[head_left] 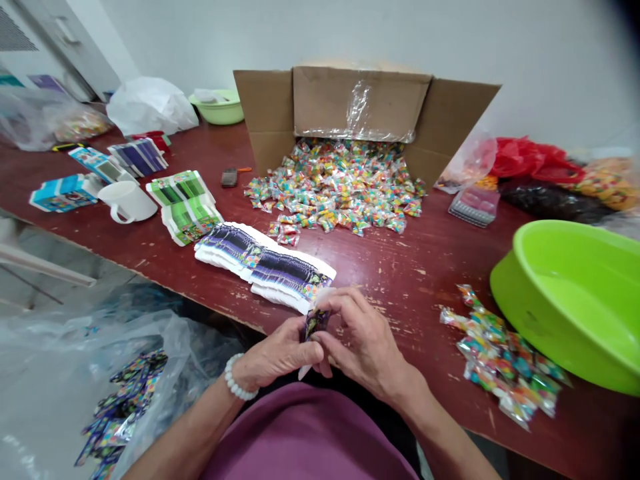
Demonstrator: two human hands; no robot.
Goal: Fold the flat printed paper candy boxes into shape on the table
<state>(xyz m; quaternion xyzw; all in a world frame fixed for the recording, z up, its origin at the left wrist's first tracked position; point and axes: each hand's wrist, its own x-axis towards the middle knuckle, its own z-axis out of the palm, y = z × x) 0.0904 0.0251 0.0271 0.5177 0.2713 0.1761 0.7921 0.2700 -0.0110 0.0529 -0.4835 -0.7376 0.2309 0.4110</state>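
Close to my body, above the table's front edge, a small purple printed carton (317,323) is held between both hands. My left hand (283,353), with a white bead bracelet at the wrist, grips it from the left, thumb across its lower part. Curled fingers of my right hand (363,337) close on its upper right side, by a white flap. Just beyond lie fanned stacks of flat purple cartons (285,270). Many small clear packets of colourful candy (345,187) spill from an open cardboard box (360,103) farther back.
A bright green basin (530,287) stands right, beside a smaller pile of candy packets (500,360). Green cartons (186,207), a white mug (127,201) and blue cartons (67,193) lie left. A plastic bag (190,363) with filled purple cartons hangs below the front edge.
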